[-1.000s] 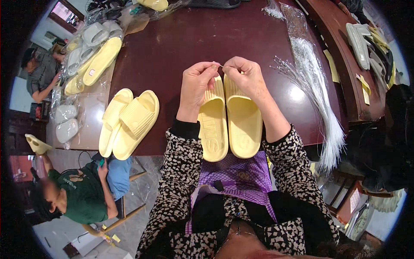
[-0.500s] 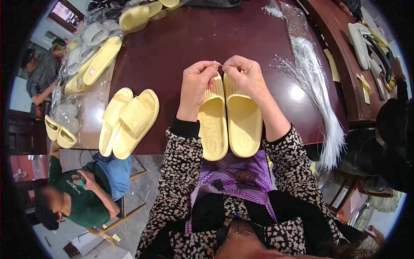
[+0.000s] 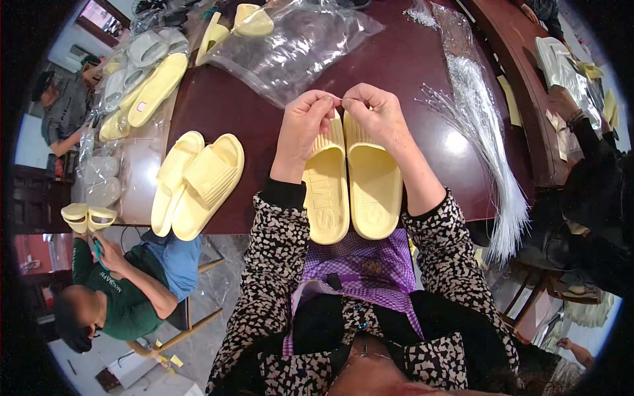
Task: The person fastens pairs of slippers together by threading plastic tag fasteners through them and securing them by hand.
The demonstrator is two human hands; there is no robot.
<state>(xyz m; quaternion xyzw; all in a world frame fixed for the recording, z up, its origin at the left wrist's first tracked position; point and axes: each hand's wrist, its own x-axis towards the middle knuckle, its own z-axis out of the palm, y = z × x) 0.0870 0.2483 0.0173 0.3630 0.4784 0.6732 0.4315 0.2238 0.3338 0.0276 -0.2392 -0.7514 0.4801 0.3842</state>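
My left hand point(image 3: 304, 129) and my right hand point(image 3: 375, 119) meet fingertip to fingertip, both closed in a pinch. Between them a thin strand point(image 3: 341, 99) barely shows; its ends are hidden by my fingers. Below my hands a pair of pale yellow slide slippers lies side by side: the left slipper point(image 3: 327, 198), with raised lettering on its footbed, and the right slipper point(image 3: 374, 191). Their straps are partly covered by my hands. A second pair of yellow slippers point(image 3: 210, 186) rests to the left, one overlapping the other.
A bundle of white plastic strands point(image 3: 485, 158) lies on the dark red table point(image 3: 264, 138) at right. A clear plastic bag point(image 3: 300, 49) sits at the far side. Bagged slippers point(image 3: 146, 49) pile up at far left. A co-worker in green point(image 3: 132, 297) handles small yellow slippers point(image 3: 88, 215).
My hands have hardly moved. The clear bag and yellow slippers at the far side have shifted. The co-worker's hand with a teal tool has come up to the small slippers; an arm reaches in at right.
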